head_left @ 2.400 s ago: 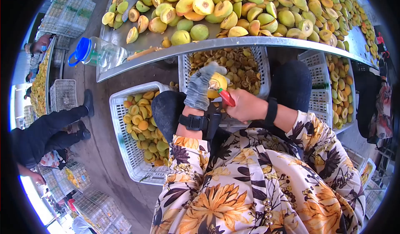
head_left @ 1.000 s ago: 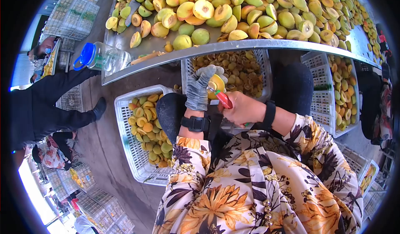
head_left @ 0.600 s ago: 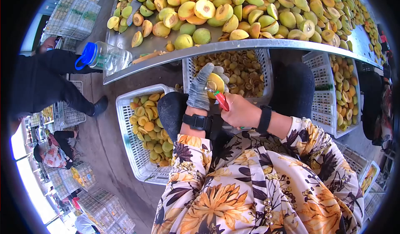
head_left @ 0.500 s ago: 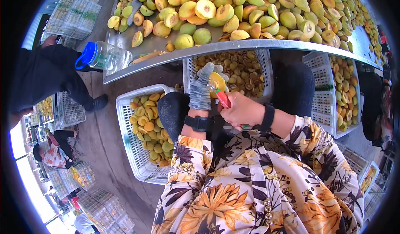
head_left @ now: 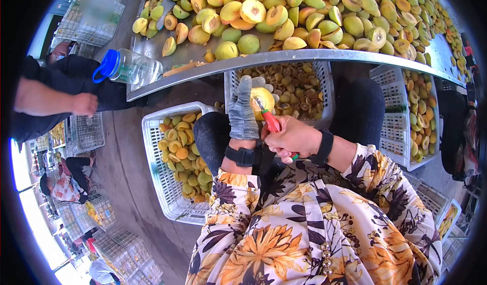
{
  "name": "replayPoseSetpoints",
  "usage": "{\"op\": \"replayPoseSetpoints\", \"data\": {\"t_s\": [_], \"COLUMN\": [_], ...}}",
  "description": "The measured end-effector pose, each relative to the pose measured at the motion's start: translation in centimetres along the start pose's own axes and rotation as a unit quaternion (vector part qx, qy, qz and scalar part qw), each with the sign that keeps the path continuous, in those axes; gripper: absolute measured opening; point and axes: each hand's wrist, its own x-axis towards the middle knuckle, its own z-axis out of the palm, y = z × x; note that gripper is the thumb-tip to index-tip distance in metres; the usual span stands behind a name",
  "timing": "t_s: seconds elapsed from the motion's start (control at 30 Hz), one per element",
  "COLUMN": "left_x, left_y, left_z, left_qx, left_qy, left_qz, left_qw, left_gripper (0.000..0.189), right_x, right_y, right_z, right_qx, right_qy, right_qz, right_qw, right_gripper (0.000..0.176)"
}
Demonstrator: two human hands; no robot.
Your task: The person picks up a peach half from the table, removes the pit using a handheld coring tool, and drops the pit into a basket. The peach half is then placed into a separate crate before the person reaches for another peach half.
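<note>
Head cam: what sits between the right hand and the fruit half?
Only the red-handled tool: the right hand holds its handle, and its metal tip meets the fruit half in the gloved left hand. Seen in the head view.

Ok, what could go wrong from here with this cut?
The red-handled tool in the right hand digs into the peach half toward the gloved left hand; a slip could nick the fingers behind the fruit. The right hand is bare if the tip skids back. The bottle lies on its side at the table edge and might roll off.
</note>
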Motion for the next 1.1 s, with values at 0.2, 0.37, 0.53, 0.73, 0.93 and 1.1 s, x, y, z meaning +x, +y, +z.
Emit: {"op": "replayPoseSetpoints", "data": {"t_s": [0.2,0.37,0.53,0.73,0.93,1.1], "left_x": [-0.3,0.0,-0.3,-0.8,-0.4,0.5], "left_y": [1.6,0.9,-0.4,-1.1,-0.2,-0.1], "left_z": [1.3,1.0,1.1,1.5,0.6,-0.5], "left_qx": [0.030,0.061,0.050,0.083,0.023,0.045], "left_qy": [-0.043,-0.052,-0.014,-0.012,-0.040,-0.040], "left_qz": [-0.102,-0.109,0.063,0.085,-0.053,-0.098], "left_qw": [0.993,0.991,0.997,0.993,0.998,0.993], "left_gripper": [0.026,0.034,0.035,0.027,0.022,0.028], "right_x": [-0.2,0.0,-0.5,0.1,0.4,0.3], "right_y": [0.7,0.5,-0.5,0.8,1.5,1.1], "right_z": [-0.2,-0.2,0.1,0.4,0.1,-0.5], "right_qx": [-0.152,-0.170,0.021,0.005,-0.260,-0.314], "right_qy": [0.045,0.072,0.015,0.064,0.146,0.159], "right_qz": [-0.037,-0.038,0.009,-0.011,-0.074,-0.089], "right_qw": [0.987,0.982,1.000,0.998,0.952,0.932], "right_gripper": [0.007,0.007,0.006,0.007,0.008,0.008]}}
